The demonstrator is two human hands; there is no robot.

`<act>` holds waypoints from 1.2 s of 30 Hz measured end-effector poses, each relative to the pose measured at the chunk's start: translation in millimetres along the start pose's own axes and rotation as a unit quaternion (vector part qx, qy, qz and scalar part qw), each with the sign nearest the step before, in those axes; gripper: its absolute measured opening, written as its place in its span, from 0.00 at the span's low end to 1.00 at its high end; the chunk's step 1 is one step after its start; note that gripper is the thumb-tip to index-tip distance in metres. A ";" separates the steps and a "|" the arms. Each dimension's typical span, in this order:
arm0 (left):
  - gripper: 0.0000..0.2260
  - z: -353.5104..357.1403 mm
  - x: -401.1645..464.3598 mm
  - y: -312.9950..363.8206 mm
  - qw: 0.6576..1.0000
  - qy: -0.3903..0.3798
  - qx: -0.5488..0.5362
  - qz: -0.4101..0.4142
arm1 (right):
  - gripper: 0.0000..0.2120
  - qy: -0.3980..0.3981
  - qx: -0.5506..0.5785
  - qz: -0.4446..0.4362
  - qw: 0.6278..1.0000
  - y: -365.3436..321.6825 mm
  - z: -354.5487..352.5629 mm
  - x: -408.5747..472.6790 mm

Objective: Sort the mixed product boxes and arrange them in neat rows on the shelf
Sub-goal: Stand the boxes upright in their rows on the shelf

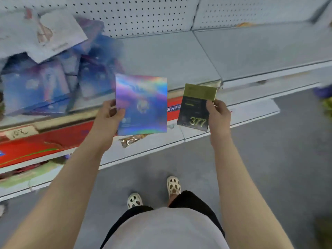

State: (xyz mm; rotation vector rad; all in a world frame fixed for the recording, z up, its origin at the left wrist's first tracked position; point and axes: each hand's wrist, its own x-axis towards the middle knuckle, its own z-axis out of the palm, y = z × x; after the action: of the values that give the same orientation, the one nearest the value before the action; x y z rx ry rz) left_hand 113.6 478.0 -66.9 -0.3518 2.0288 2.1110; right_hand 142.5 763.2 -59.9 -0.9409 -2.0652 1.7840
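While held out over the front edge of the grey metal shelf (242, 51), two boxes up side by side, apart, in front of the red price strip (45, 142). Left hand (107, 119) gripping the flat square holographic blue-purple box (142, 105) at its left edge, thumb curled over the face, fingers behind. Right hand (218, 114) pinching the smaller black-and-gold box marked 377 (196, 106) at its right edge, thumb on the front. At the left of the shelf, leaning in a jumbled heap, more blue and purple boxes (39, 87), a pale lilac one (59, 29) tilted on top. Below the holographic box, a crumpled gold wrapper (131, 140) on the lower ledge. Down on the grey floor (269, 177), pale perforated shoes (173, 185).
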 end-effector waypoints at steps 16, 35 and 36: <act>0.15 409.9 -19.9 -33.4 0.983 -0.170 0.063 0.041 | 0.08 0.152 0.021 0.046 0.987 56.9 -355.9 127.6; 0.13 811.1 98.4 -10.1 0.963 -0.245 0.085 0.065 | 0.08 0.253 0.040 0.059 0.965 50.7 -582.5 422.4; 0.13 832.2 109.0 -4.6 0.964 -0.244 0.085 0.068 | 0.08 0.256 0.040 0.058 0.964 46.3 -592.0 441.3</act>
State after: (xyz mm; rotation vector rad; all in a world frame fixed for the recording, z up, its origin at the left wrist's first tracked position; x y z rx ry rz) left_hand -20.1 1306.5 -75.8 0.3165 1.9480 1.8362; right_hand 163.1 1502.7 -71.3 -1.3520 -1.6313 1.4577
